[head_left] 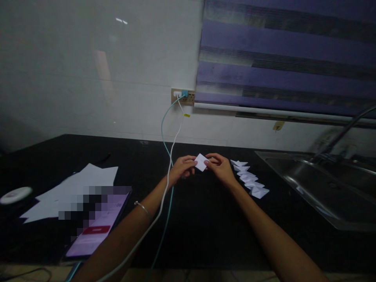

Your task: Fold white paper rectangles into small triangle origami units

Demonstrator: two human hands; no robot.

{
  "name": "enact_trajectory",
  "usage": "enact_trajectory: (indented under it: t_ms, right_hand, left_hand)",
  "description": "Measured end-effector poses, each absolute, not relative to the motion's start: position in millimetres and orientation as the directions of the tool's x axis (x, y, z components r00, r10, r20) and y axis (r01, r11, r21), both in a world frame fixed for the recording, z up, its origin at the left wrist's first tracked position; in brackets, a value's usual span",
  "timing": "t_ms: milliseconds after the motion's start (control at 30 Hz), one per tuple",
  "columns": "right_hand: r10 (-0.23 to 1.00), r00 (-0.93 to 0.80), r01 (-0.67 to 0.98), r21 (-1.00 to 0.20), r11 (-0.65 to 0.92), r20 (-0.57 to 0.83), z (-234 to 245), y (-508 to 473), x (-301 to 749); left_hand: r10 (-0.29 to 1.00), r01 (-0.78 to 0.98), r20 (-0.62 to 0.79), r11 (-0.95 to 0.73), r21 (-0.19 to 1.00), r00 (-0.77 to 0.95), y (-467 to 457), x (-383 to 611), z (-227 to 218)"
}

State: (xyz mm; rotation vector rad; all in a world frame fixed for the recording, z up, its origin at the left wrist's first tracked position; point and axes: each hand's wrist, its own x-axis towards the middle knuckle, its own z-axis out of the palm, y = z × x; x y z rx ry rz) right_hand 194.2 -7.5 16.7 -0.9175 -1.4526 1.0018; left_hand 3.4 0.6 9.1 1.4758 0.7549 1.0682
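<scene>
A small folded square of white paper (201,162) is held up between my two hands, turned so a corner points upward. My left hand (183,167) pinches its left corner between thumb and fingers. On the opposite corner, the thumb and fingers of my right hand (219,166) are closed as well. Just right of that hand, several folded white paper boats (248,177) stand in a row on the black countertop (205,227). The undersides of my fingers are partly hidden.
White paper sheets (96,176) and a lit phone or tablet (94,235) lie at the left, near a round white object (16,195). White and teal cables run from a wall outlet (189,96) across my left forearm. A metal sink (337,192) with a faucet (337,137) is at right.
</scene>
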Motion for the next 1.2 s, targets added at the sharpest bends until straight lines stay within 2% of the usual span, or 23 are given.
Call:
enact_trajectory:
  t_ms: [200, 300, 400, 667, 967, 1200]
  right_hand:
    - [0.940, -0.087, 0.043, -0.941, 0.335, 0.331, 16.9, -6.8, 195.7]
    - [0.943, -0.145, 0.009, -0.952, 0.305, 0.300, 17.0, -8.2, 196.8]
    - [0.943, -0.209, -0.026, -0.965, 0.261, 0.261, 15.8, -8.3, 197.7]
    - [0.972, -0.123, -0.132, -0.974, 0.185, 0.202, 16.5, -6.2, 196.8]
    - [0.971, -0.121, -0.158, -0.969, 0.188, 0.208, 15.8, -5.2, 198.0]
    - [0.960, -0.106, -0.094, -0.964, 0.250, 0.259, 15.3, -5.2, 195.8]
  left_hand:
    - [0.874, -0.024, 0.231, -0.245, 0.969, 0.428, -6.7, 6.6, 16.3]
    - [0.875, -0.021, 0.248, -0.264, 0.964, 0.415, -8.1, 5.5, 17.8]
    - [0.871, -0.049, 0.256, -0.260, 0.964, 0.419, -6.6, 3.7, 16.8]
    - [0.845, -0.176, 0.290, -0.234, 0.956, 0.449, -3.1, 3.5, 13.5]
    - [0.855, -0.221, 0.305, -0.230, 0.948, 0.420, -0.8, 3.1, 11.0]
    - [0.853, -0.233, 0.327, -0.249, 0.940, 0.408, -3.5, 0.4, 13.1]
